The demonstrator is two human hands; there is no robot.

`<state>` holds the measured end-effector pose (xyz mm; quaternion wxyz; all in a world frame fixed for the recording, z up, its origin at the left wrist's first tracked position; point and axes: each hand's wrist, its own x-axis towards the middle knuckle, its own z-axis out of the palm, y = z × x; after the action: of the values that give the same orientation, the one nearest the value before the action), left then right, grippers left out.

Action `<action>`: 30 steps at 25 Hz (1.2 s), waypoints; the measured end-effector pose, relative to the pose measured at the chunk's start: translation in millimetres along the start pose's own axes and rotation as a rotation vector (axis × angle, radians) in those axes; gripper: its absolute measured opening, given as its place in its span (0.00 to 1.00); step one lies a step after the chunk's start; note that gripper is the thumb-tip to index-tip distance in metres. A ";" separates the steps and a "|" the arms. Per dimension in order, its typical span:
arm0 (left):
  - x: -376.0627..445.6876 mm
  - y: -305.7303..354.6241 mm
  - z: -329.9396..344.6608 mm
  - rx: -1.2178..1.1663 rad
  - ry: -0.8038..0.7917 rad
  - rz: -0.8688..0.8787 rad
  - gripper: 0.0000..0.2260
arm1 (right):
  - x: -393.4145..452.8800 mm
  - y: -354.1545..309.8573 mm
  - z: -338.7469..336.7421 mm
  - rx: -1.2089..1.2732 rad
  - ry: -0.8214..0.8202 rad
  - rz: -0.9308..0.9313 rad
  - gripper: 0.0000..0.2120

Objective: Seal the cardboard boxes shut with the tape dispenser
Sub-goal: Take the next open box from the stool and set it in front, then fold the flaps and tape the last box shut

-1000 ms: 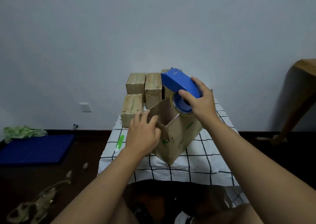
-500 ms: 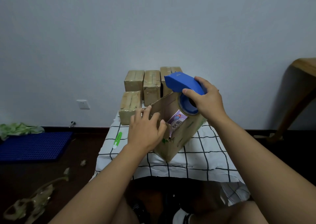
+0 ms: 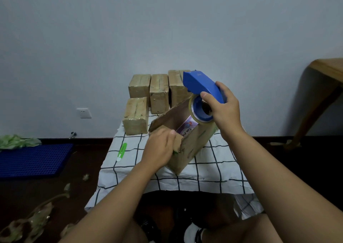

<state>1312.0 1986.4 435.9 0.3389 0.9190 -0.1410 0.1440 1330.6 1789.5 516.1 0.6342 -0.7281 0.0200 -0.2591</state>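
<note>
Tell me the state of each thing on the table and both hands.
Open box: flaps up, unsealed, item inside.
Four taped boxes: sealed, standing behind.
Tape dispenser: held above the open box.
Right hand: gripping the dispenser.
Left hand: folding the near flap.
Green cutter: lying on the cloth.

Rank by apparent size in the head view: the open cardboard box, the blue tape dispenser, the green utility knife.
1. open cardboard box
2. blue tape dispenser, though held nearer the camera, so true size is unsure
3. green utility knife, clearly smallest
</note>
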 end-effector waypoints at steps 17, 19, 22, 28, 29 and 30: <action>8.5 4.3 -2.8 0.184 0.120 -0.287 0.52 | -2.3 19.6 -22.2 0.156 0.221 0.050 0.30; 9.7 2.7 -3.3 0.212 0.071 -0.251 0.48 | -1.6 22.4 -21.2 0.153 0.216 0.054 0.30; 2.4 0.0 3.6 0.234 0.077 -0.100 0.26 | -0.6 24.8 -14.4 0.150 0.197 0.056 0.30; 4.4 11.1 10.7 0.463 -0.112 -0.045 0.14 | -5.8 32.1 -4.9 0.117 0.160 0.053 0.29; 7.9 12.6 9.8 0.489 -0.154 -0.051 0.17 | -6.4 32.2 -5.3 0.118 0.155 0.054 0.29; 12.1 13.2 8.0 0.511 -0.193 -0.050 0.22 | -6.7 32.9 -5.5 0.119 0.151 0.055 0.29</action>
<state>1319.9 1969.5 442.1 0.0846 0.9874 -0.1089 0.0780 1332.4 1780.4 483.3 0.6799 -0.6668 0.0724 -0.2965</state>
